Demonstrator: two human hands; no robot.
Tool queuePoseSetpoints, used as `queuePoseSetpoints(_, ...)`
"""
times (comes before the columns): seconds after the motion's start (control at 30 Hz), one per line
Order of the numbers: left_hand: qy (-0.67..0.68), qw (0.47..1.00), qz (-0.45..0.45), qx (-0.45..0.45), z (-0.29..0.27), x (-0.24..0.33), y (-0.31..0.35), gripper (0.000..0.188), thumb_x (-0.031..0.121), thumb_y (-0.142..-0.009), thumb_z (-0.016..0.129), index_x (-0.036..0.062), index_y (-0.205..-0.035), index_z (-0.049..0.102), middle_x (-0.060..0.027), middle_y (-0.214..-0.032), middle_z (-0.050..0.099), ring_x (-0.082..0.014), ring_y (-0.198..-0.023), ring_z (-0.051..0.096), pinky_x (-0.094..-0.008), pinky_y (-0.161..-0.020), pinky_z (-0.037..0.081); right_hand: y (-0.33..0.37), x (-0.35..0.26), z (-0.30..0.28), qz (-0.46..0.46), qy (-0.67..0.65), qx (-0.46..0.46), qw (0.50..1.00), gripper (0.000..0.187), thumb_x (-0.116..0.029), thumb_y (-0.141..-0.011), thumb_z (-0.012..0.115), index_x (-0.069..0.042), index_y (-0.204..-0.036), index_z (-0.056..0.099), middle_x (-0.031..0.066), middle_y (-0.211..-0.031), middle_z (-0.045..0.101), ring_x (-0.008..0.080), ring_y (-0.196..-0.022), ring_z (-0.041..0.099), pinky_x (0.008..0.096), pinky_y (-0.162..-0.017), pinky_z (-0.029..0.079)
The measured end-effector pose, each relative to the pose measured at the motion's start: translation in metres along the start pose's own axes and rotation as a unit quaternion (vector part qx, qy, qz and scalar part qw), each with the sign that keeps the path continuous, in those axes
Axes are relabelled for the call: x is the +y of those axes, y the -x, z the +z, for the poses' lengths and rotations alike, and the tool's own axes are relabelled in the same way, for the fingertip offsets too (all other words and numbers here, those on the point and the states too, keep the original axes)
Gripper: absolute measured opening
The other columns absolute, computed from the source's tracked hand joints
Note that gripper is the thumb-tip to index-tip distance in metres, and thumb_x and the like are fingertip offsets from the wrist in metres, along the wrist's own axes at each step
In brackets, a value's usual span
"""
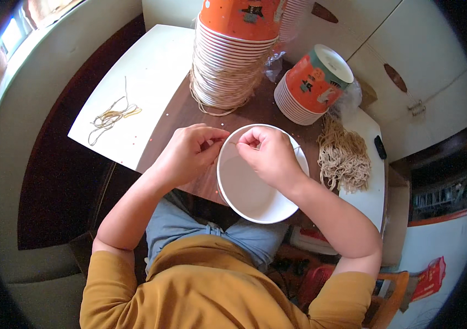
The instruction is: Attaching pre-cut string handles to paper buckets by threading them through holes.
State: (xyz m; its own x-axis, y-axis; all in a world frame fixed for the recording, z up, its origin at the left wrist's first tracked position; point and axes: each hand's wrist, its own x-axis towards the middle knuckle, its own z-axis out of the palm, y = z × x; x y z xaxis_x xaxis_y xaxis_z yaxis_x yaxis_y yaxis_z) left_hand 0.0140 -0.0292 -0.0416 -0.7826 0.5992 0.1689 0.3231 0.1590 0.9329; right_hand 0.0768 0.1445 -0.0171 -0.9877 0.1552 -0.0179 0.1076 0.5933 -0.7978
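White bucket (255, 192) sits at the surface's (168, 141) near edge. The right hand (273, 154) seems to pinch a thin cord (234, 143) at its far left; the left hand's (188, 151) grip cannot be told. An uneven tug could tip it.

Pale cabinet doors (436, 71), small black object (380, 147), red bag (429, 279), all to the right.
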Motion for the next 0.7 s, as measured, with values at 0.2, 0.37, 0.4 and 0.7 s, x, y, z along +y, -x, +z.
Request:
queuePoseSetpoints(0.2,-0.027,1.000,-0.001,-0.016,-0.0020,0.0055,-0.0005,0.021,0.004,-0.081,0.063,-0.0024,-0.101,0.067,-0.0165,-0.086,0.065,-0.0197,-0.073,0.064,-0.0298,-0.066,0.051,-0.0016,0.0089,0.0059,-0.065,0.019,0.007,0.998,0.010,-0.014,-0.077,0.064,-0.003,-0.075,0.065,0.0124,-0.070,0.066,0.0238,-0.063,0.064,0.0358,-0.059,0.050)
queuePoseSetpoints(0.37,-0.048,0.998,0.014,-0.029,-0.0046,0.0083,-0.0020,0.022,0.004,-0.080,0.062,-0.0027,-0.101,0.066,-0.0181,-0.090,0.066,-0.0242,-0.079,0.067,-0.0315,-0.070,0.052,-0.0009,0.0060,0.0033,-0.026,0.023,0.000,0.999,0.011,-0.014,-0.076,0.064,-0.003,-0.074,0.065,0.0133,-0.068,0.065,0.0252,-0.062,0.064,0.0366,-0.060,0.050)
queuePoseSetpoints(0.4,-0.048,0.998,0.013,-0.030,-0.0046,0.0080,-0.0021,0.022,0.004,-0.080,0.062,-0.0027,-0.101,0.066,-0.0181,-0.090,0.066,-0.0242,-0.079,0.067,-0.0315,-0.070,0.052,-0.0017,0.0063,0.0032,-0.023,0.021,0.004,1.000,0.011,-0.014,-0.076,0.064,-0.003,-0.074,0.066,0.0135,-0.068,0.065,0.0255,-0.061,0.064,0.0369,-0.060,0.050)
queuePoseSetpoints(0.7,-0.049,0.998,0.032,-0.030,-0.0043,0.0037,-0.0038,0.023,0.005,-0.080,0.062,-0.0031,-0.101,0.066,-0.0193,-0.090,0.066,-0.0282,-0.079,0.066,-0.0335,-0.071,0.052,-0.0045,0.0069,0.0080,-0.074,0.011,0.016,0.997,0.009,-0.012,-0.077,0.063,-0.003,-0.076,0.066,0.0143,-0.071,0.065,0.0266,-0.065,0.065,0.0370,-0.062,0.051)
